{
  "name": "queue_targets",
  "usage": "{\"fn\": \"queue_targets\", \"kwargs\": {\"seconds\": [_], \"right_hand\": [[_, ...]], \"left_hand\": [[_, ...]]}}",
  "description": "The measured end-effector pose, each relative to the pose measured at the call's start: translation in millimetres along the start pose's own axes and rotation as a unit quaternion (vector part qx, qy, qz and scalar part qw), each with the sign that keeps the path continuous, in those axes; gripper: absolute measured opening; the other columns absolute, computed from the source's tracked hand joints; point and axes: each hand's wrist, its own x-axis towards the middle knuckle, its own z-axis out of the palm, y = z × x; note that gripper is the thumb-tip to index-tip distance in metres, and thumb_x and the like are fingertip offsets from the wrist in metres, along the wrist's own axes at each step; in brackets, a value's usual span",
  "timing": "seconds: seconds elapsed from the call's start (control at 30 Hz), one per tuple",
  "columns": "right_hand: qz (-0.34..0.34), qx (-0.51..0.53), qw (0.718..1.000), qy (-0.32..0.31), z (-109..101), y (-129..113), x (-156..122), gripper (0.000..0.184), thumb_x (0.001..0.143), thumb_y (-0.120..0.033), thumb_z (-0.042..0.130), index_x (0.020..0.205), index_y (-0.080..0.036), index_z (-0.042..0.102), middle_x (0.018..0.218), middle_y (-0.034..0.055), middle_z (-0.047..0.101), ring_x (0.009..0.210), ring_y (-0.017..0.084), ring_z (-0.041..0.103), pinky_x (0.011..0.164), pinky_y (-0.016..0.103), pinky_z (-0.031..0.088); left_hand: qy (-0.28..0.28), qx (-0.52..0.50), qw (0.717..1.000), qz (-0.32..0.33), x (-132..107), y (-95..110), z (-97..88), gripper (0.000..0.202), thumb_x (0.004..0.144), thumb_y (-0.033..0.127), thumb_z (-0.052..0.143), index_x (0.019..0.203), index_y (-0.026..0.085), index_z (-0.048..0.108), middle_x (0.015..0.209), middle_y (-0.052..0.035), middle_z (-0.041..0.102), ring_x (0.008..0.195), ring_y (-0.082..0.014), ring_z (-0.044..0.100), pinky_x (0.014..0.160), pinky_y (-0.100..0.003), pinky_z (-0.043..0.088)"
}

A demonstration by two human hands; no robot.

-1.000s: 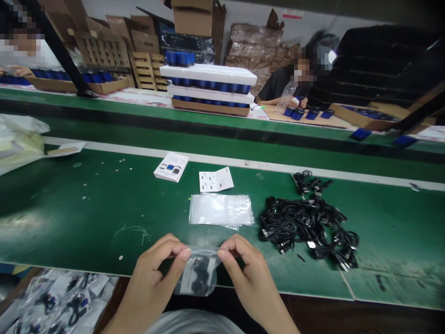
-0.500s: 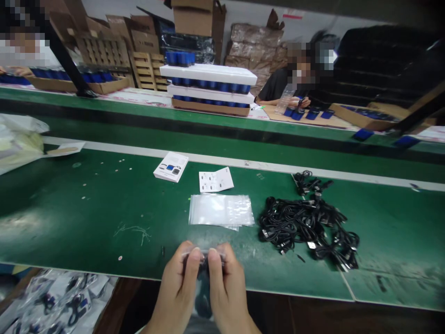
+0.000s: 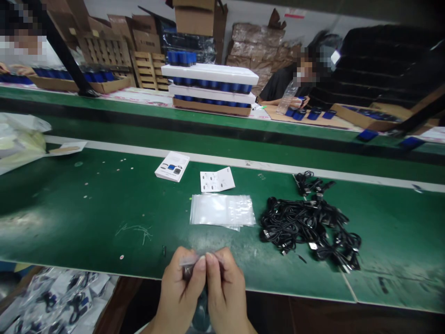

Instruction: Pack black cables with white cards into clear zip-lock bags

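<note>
drawn closer together, left hand [image 3: 179,292] and right hand [image 3: 226,292] pinch a thin clear plastic bag [image 3: 189,262].

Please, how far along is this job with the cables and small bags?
Done: a pile of bagged cables lies at lower left. In hand: the left hand and right hand pinch the top of a clear bag holding dark cable. Left: the loose black cables and stacked empty bags.

Both hands [image 3: 179,290] [image 3: 225,292] pinch a plastic bag [image 3: 189,261] (cable [image 3: 188,272] inside).
</note>
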Motion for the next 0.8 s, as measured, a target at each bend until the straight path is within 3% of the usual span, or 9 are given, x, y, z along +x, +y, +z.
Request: {"fn": "queue_targets", "kwargs": {"seconds": [0.13,0.23,0.37,0.57,0.67,0.8], "right_hand": [[0.061,0.012,0.997,-0.043,-17,-11,10,0.028,0.093,-0.035,0.043,0.069,-0.02,0.046,0.061,-0.0044,0.046,0.056,0.011,0.045,0.051,0.021,0.035],[0.062,0.015,0.995,-0.07,-32,-20,16,0.028,0.092,-0.034,0.045,0.068,-0.02,0.048,0.065,-0.0036,0.044,0.059,0.011,0.044,0.053,0.021,0.034],[0.051,0.008,0.995,-0.082,-41,-24,18,0.026,0.091,-0.03,0.047,0.069,-0.019,0.052,0.067,-0.0029,0.045,0.06,0.012,0.045,0.055,0.022,0.034],[0.027,0.027,0.997,-0.059,-37,-24,17,0.027,0.09,-0.028,0.05,0.065,-0.019,0.052,0.064,-0.0029,0.045,0.06,0.012,0.045,0.056,0.023,0.035],[0.02,0.035,0.999,-0.032,-35,-24,15,0.027,0.089,-0.028,0.052,0.064,-0.019,0.052,0.064,-0.0029,0.046,0.06,0.012,0.045,0.055,0.022,0.035],[0.071,0.063,0.994,-0.061,-29,-21,10,0.024,0.09,-0.037,0.051,0.076,-0.019,0.056,0.068,-0.0017,0.048,0.06,0.012,0.046,0.052,0.021,0.036]], "left_hand": [[-0.067,-0.017,0.996,-0.047,7,15,-11.5,0.03,0.091,0.04,0.044,0.07,0.02,0.05,0.062,0.0055,0.047,0.056,-0.0098,0.047,0.052,-0.017,0.042],[-0.158,-0.036,0.982,-0.092,15,24,-23.1,0.033,0.092,0.045,0.04,0.071,0.02,0.048,0.064,0.0059,0.04,0.058,-0.0099,0.041,0.054,-0.017,0.039],[-0.202,-0.027,0.975,-0.087,22,28,-31.9,0.033,0.091,0.045,0.041,0.071,0.02,0.047,0.066,0.0058,0.036,0.058,-0.0097,0.037,0.052,-0.017,0.035],[-0.198,-0.001,0.979,-0.052,22,33,-32.7,0.032,0.091,0.04,0.044,0.069,0.019,0.052,0.067,0.0041,0.043,0.057,-0.0096,0.042,0.051,-0.017,0.035],[-0.163,0.007,0.986,-0.026,20,32,-30.6,0.031,0.091,0.038,0.046,0.067,0.019,0.052,0.067,0.0041,0.044,0.057,-0.0093,0.043,0.051,-0.017,0.036],[-0.089,-0.021,0.995,-0.04,18,28,-26.5,0.029,0.09,0.04,0.047,0.069,0.02,0.049,0.065,0.0062,0.041,0.052,-0.0079,0.041,0.047,-0.016,0.035]]}}
